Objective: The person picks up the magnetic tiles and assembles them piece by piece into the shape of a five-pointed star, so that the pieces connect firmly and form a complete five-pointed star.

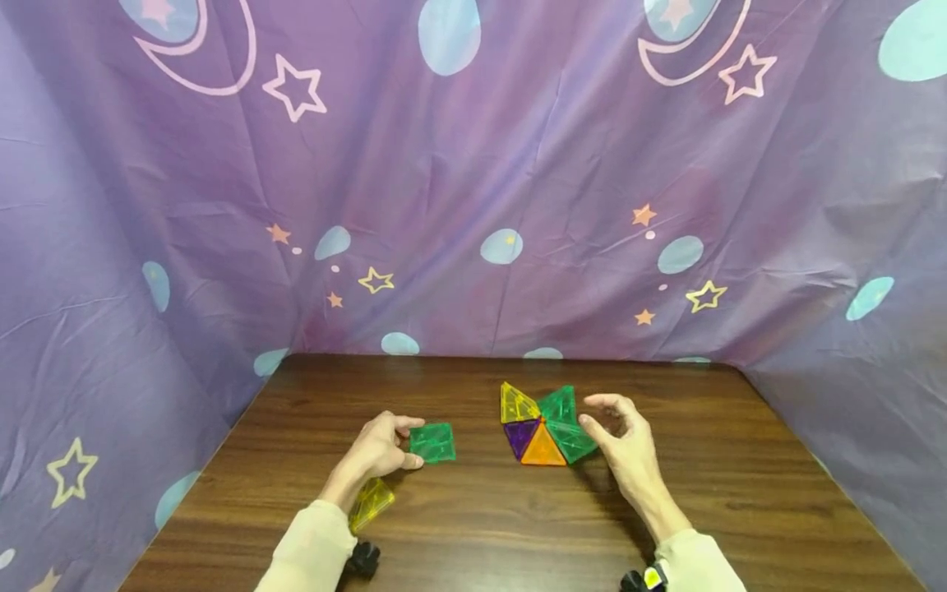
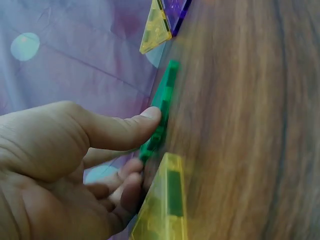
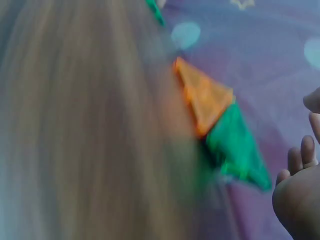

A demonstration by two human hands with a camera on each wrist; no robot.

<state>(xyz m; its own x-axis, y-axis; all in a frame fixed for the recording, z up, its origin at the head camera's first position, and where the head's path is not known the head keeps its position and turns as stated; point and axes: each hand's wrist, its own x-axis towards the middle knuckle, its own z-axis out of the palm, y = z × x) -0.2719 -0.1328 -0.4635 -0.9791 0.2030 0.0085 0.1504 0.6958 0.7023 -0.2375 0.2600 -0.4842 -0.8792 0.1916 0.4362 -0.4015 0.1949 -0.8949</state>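
My left hand (image 1: 381,452) holds a squarish translucent green tile (image 1: 435,442) by its left side, thumb at the near edge and index finger at the far edge. In the left wrist view that green tile (image 2: 169,90) appears nearly edge-on. Close to the left wrist lies a yellow tile (image 1: 372,503). My right hand (image 1: 629,444), thumb and fingers spread and curved, is beside a fan of triangular tiles, holding nothing. That fan has a yellow triangle (image 1: 518,404), a purple one (image 1: 521,437), an orange one (image 1: 543,448) and two green ones (image 1: 560,407) meeting around one point.
The tiles lie on a brown wood-grain table (image 1: 481,534). A purple curtain (image 1: 444,164) with stars and moons rises behind the table's far edge and along both sides. Dark wrist devices (image 1: 362,559) sit at the sleeve cuffs.
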